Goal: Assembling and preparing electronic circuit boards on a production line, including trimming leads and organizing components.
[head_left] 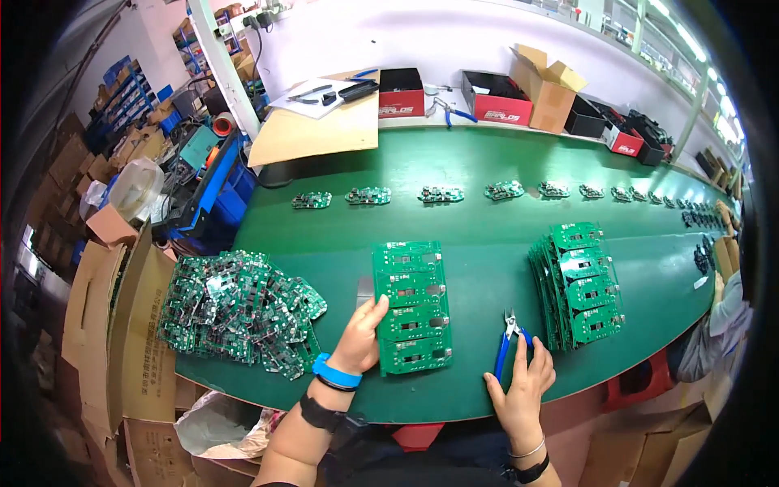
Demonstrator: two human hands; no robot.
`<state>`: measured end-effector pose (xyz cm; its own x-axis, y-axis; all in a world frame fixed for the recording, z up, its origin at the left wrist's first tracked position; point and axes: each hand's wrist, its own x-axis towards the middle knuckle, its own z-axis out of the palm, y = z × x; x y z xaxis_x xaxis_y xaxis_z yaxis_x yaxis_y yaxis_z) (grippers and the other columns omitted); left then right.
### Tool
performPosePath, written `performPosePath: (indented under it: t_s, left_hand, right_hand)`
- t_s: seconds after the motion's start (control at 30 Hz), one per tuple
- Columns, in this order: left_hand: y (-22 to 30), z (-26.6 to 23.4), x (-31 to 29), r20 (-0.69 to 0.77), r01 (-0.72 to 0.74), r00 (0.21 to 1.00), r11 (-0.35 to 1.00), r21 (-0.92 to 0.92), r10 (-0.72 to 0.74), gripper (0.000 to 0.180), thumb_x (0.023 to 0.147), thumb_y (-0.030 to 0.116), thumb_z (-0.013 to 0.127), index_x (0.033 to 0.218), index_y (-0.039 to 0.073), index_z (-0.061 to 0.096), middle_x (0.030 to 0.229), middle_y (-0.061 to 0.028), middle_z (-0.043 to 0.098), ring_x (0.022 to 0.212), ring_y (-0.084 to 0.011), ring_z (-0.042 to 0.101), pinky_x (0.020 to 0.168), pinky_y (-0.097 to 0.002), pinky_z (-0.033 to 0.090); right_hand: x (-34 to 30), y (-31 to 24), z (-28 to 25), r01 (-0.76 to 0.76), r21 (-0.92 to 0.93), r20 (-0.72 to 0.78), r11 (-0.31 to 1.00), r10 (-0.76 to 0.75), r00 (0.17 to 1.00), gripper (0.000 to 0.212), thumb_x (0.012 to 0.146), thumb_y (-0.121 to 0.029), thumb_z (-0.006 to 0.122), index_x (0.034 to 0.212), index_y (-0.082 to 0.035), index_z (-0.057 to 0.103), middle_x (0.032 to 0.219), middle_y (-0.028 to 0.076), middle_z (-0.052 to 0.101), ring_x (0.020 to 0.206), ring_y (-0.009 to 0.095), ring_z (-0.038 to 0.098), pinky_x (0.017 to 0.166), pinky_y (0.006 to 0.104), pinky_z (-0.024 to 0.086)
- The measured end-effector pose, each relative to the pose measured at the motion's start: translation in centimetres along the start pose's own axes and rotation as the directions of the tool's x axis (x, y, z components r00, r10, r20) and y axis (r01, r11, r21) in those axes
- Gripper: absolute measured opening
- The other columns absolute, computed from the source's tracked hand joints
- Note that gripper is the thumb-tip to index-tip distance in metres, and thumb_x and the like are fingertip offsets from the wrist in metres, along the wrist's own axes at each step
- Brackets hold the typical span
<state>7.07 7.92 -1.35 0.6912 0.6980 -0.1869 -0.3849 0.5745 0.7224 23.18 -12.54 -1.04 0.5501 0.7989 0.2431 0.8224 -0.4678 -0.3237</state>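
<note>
My left hand grips the left edge of a green circuit board panel, thumb on top. The panel is made of several joined boards and faces up over the green table. My right hand is around the blue handles of small side cutters, thumb on one side and fingers on the other. The cutters' jaws point away from me. To the left of the panel lies a heap of loose circuit boards. Right of the cutters stands a stack of similar uncut panels.
Single boards lie in a row across the green table. Behind are red-and-black boxes, an open carton and cardboard with tools. Cartons flank the left edge. Another person's arm shows at far right.
</note>
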Motion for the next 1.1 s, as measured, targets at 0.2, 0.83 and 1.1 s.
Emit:
performPosePath:
  t_s: [0.2, 0.83, 1.1]
  left_hand:
    - [0.7, -1.5, -0.6, 0.105, 0.04, 0.994, 0.989, -0.14, -0.025, 0.039, 0.096, 0.027, 0.035, 0.123, 0.0, 0.042, 0.116, -0.0123, 0.054, 0.102, -0.0216, 0.056, 0.087, -0.0357, 0.047]
    - [1.2, -1.2, -0.5, 0.111, -0.074, 0.987, 0.932, -0.355, 0.12, 0.035, 0.095, 0.029, 0.039, 0.122, 0.009, 0.042, 0.114, -0.0118, 0.054, 0.098, -0.028, 0.058, 0.08, -0.0455, 0.051]
    - [1.9, -1.0, 1.0, 0.225, -0.001, 0.969, 0.908, -0.418, 0.105, 0.034, 0.093, 0.03, 0.041, 0.121, 0.01, 0.044, 0.113, -0.0138, 0.055, 0.097, -0.0303, 0.059, 0.079, -0.0475, 0.051]
  right_hand:
    - [0.8, 0.4, -0.1, 0.081, 0.041, 0.122, 0.996, -0.086, 0.989, 0.078, 0.067, -0.026, 0.07, 0.132, -0.003, 0.034, 0.128, 0.023, 0.03, 0.118, 0.037, 0.029, 0.095, 0.0487, 0.021]
    - [-0.4, 1.4, 1.9, 0.166, 0.51, -0.321, 0.844, 0.008, 0.947, 0.049, 0.076, -0.006, 0.05, 0.124, 0.002, 0.046, 0.11, 0.018, 0.049, 0.101, 0.03, 0.048, 0.092, 0.0351, 0.036]
    - [0.5, 2.2, 1.9, 0.228, 0.568, -0.403, 0.791, 0.026, 0.915, 0.056, 0.066, 0.001, 0.046, 0.122, 0.003, 0.043, 0.117, 0.013, 0.047, 0.112, 0.025, 0.043, 0.101, 0.032, 0.027]
